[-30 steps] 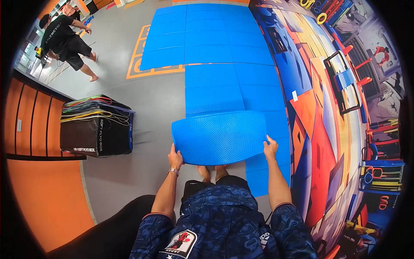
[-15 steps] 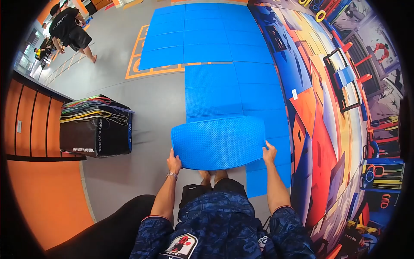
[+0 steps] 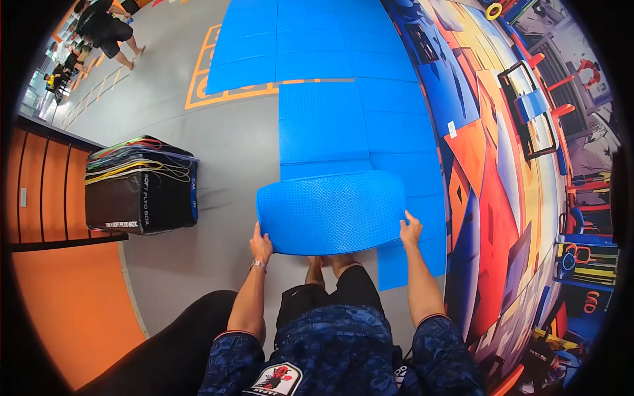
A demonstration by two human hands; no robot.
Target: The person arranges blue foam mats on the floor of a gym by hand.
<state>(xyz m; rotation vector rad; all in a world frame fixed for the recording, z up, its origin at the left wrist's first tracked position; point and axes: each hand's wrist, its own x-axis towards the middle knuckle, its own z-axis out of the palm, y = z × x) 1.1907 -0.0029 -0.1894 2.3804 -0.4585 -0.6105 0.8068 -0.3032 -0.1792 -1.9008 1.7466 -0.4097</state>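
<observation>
A blue textured foam mat (image 3: 330, 212) is held up in front of my legs, its near edge sagging slightly in a curve. My left hand (image 3: 261, 244) grips its left edge, thumb on top. On the opposite edge, my right hand (image 3: 410, 230) is closed round the near right corner. The undersides of both grips are hidden. Past the held mat, joined blue floor mats (image 3: 323, 125) run away from me along the wall. A narrow strip of blue mat (image 3: 411, 264) lies on the floor beneath my right forearm.
A black soft plyo box (image 3: 142, 191) with coloured resistance bands (image 3: 139, 158) on top stands at left. The painted wall (image 3: 492, 191) borders the mats on the right, with a rack of gear (image 3: 584, 264) beyond. A person in black (image 3: 109, 30) is far left. A black padded shape (image 3: 178, 343) lies near my left arm.
The view has tilted and shifted slightly, so the floor mats sit higher in the picture. The held mat looks flatter, still in both hands. The person at far left has moved a little.
</observation>
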